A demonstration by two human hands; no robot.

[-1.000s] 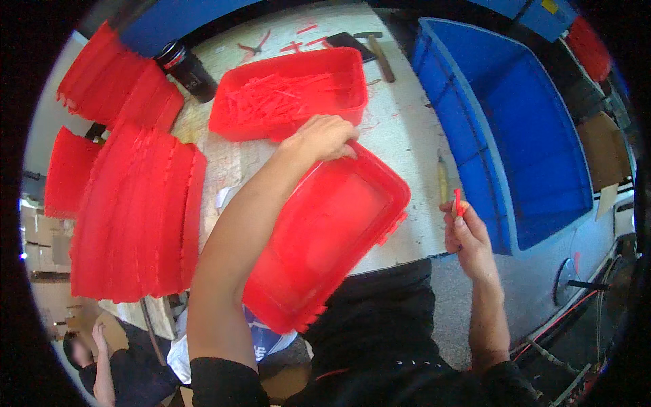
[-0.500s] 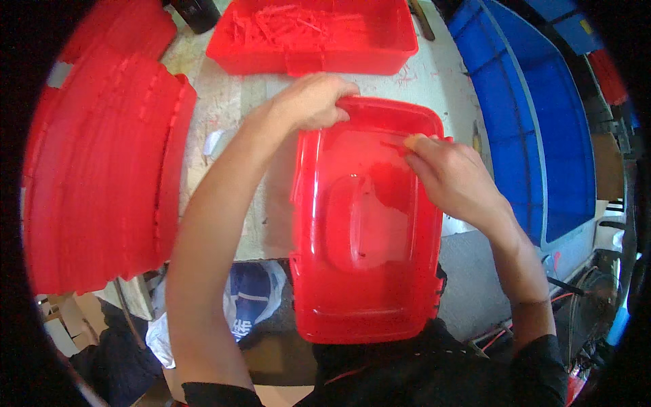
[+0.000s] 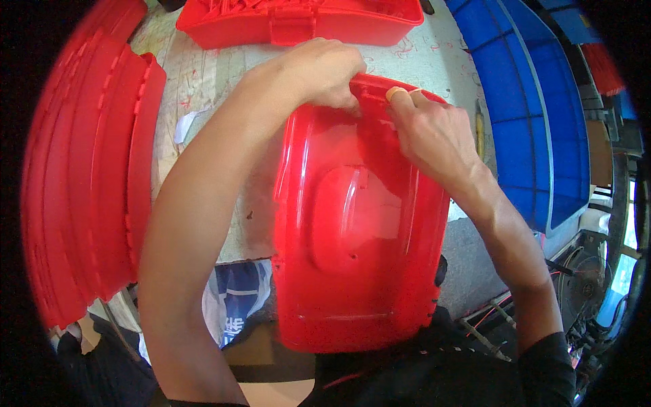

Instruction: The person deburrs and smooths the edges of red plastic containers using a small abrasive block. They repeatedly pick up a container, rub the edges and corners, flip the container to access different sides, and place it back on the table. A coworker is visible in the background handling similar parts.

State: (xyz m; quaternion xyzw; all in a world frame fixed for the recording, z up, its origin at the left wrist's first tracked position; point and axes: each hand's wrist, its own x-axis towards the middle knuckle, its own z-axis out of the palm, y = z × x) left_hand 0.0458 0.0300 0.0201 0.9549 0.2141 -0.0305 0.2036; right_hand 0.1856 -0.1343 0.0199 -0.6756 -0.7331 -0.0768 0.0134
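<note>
Left of the red plastic shell (image 3: 359, 230) we see a stack of red trays (image 3: 81, 176). Our left hand (image 3: 322, 71) grips the shell's far rim, while our right hand (image 3: 430, 136) pinches that rim beside it (fingers closed on plastic). The shell lies on the worktable (image 3: 203, 88), a blue crate (image 3: 525, 115) to its right.
</note>
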